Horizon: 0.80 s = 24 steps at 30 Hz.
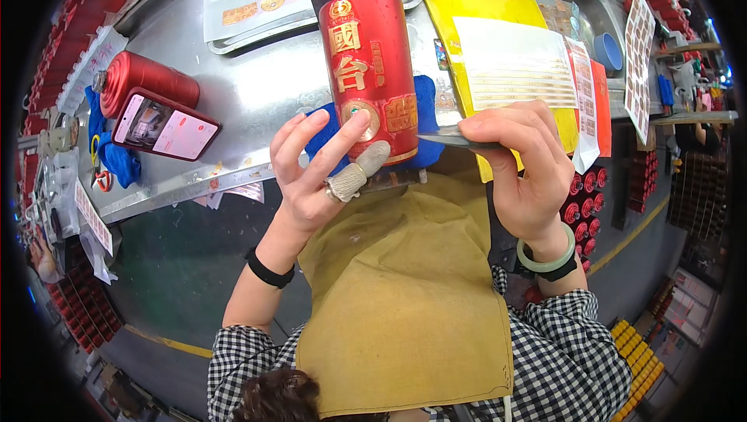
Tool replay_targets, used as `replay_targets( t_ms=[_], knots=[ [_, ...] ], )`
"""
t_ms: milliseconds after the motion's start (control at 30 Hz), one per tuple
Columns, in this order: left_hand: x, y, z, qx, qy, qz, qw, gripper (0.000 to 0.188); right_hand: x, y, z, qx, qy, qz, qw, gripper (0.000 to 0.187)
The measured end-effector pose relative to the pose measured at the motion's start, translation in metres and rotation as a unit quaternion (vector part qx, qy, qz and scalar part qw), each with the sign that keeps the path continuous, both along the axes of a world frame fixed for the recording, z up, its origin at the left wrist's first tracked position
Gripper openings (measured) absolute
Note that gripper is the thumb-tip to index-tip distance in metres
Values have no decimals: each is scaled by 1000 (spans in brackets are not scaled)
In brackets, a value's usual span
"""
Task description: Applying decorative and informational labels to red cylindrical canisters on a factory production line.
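Observation:
A red bottle [377, 52] with raised gold characters and a round gold emblem lies in front of me, its neck pointing away. Its lower part is over a blue cloth [426, 114]. My left hand [319, 165] is open at the bottle's lower left, fingers spread. One fingertip rests at the round emblem, and the thumb, in a grey finger cover, lies by the bottle's bottom edge. My right hand [525, 161] is closed on thin pointed metal tweezers [459, 140], whose tip points left at the bottle's lower right side.
Left on the metal table [257, 87] lie another red bottle [148, 83], a lit phone [167, 124] and scissors [101, 177]. Sticker sheets [272, 1] lie at the back; a yellow board [459, 25] with a white strip sheet [513, 60] is right. A blue cup [607, 52] stands beyond.

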<state>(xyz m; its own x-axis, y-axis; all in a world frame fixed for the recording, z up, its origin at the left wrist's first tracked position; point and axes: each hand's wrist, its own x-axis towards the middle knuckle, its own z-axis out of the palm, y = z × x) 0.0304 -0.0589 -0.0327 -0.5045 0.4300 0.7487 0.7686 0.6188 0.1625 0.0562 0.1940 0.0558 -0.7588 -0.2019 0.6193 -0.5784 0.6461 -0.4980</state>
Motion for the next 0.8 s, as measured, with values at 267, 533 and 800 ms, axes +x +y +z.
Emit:
replay_targets(
  t_ms=[267,533,800],
  knots=[
    [6,-1,5,-37,-26,6,999,30,-4,-10,-3,-33,1,-18,999,26],
    [8,15,-9,380,-220,-10,898,69,0,-24,-15,107,48,53,992,23],
    [3,11,15,198,-278,-21,940,93,9,-5,-26,-176,-143,10,974,27]
  ],
)
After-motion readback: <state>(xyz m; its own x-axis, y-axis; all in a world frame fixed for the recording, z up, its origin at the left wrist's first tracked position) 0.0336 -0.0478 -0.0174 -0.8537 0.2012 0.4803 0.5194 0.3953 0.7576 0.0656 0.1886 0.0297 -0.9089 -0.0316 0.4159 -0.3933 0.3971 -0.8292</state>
